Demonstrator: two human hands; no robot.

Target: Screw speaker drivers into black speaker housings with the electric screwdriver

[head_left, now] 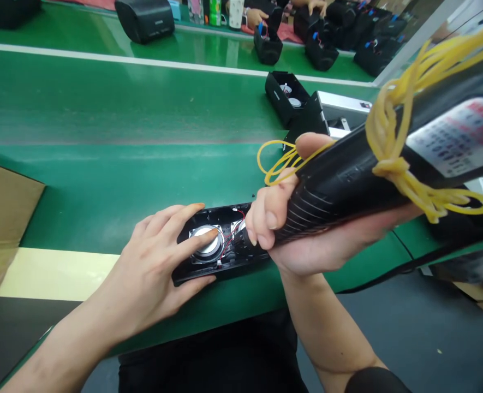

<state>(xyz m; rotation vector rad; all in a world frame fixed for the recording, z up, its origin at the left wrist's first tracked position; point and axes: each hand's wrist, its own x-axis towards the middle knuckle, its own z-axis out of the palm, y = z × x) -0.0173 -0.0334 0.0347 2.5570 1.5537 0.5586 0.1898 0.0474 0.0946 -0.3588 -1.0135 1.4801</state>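
My right hand (302,229) is wrapped around a thick black electric screwdriver (331,191) with yellow bands (392,142) tied round it. Its lower end points down into a black speaker housing (225,267) lying on the green bench. The tip is hidden behind my fingers and the housing wall. My left hand (163,251) grips the left end of the housing, thumb on the near side and fingers over the far side. One finger lies on a round silver speaker driver (208,245) inside. Thin red wires (227,240) with small white connectors run beside it.
Another open black housing (286,98) stands behind, next to a silver-edged box (339,103). A cardboard box (4,218) is at the left edge. Across the bench are more black speakers (145,21) and a co-worker's hand (255,17). A black cable (388,273) hangs at right.
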